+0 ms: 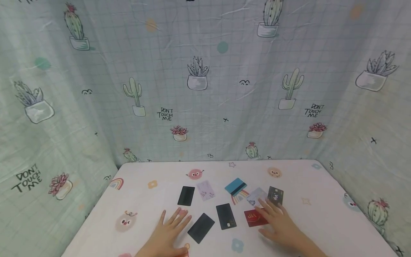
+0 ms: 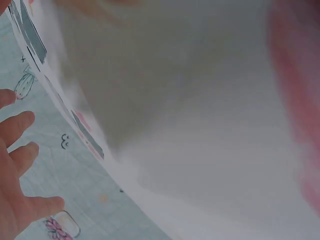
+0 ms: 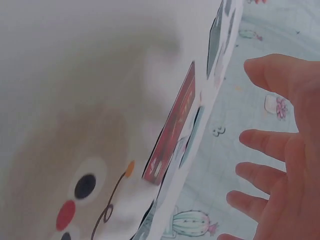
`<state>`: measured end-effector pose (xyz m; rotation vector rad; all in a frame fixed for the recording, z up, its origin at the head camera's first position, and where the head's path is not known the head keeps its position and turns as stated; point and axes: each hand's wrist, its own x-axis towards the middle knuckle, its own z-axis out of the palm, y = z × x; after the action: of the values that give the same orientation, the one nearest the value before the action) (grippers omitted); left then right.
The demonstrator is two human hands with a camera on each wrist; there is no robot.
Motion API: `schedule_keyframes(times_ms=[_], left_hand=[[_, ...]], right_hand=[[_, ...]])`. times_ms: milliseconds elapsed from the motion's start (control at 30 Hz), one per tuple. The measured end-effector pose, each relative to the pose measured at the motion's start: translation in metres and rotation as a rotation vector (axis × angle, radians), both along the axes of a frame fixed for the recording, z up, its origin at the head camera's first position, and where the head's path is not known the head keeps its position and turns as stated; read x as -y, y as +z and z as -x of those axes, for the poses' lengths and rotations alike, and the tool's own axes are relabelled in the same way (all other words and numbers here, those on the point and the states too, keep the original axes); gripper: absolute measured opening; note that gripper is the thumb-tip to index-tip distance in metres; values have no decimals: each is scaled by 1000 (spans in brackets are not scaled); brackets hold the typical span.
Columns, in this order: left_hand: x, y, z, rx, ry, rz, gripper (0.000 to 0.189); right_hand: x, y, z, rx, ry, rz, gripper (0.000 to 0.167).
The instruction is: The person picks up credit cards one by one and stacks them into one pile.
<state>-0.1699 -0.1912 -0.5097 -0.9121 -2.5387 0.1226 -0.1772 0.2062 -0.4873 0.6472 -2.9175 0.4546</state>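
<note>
In the head view my left hand [image 1: 167, 233] is spread with straight fingers over the table's near side, left of a dark card [image 1: 201, 228]. My right hand [image 1: 278, 225], fingers also spread, hovers over or beside a red VIP card [image 1: 254, 217], covering its right end. A pale card [image 1: 257, 197] and a black VIP card [image 1: 275, 196] lie just beyond its fingertips. Between the hands is a black card with a chip [image 1: 226, 216]. Neither hand holds anything. The right wrist view shows the red card apart from the spread fingers [image 3: 265, 140].
Farther back lie another black card [image 1: 186, 196], a lilac patterned card [image 1: 206, 190] and a blue card with a dark stripe [image 1: 236, 186]. The white table [image 1: 154, 175] carries printed cartoon figures. A cactus-print cloth [image 1: 224, 100] hangs behind it and at both sides.
</note>
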Motion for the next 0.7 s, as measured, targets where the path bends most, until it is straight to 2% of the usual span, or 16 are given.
schedule_keyframes(times_ms=[100, 200, 300, 533, 700], left_hand=[[-4, 0, 1, -31, -29, -17, 81], [-7, 0, 1, -32, -41, -20, 81], [-10, 1, 0, 6, -29, 0, 80], [-15, 6, 0, 136, 33, 31, 76], [-17, 7, 1, 153, 28, 33, 75]], right_hand=[[4, 0, 0, -60, 57, -20, 65], [8, 0, 1, -127, 102, -44, 64], [13, 0, 2, -135, 132, -33, 62], [26, 6, 3, -240, 208, -75, 57], [36, 13, 6, -208, 272, -88, 56]])
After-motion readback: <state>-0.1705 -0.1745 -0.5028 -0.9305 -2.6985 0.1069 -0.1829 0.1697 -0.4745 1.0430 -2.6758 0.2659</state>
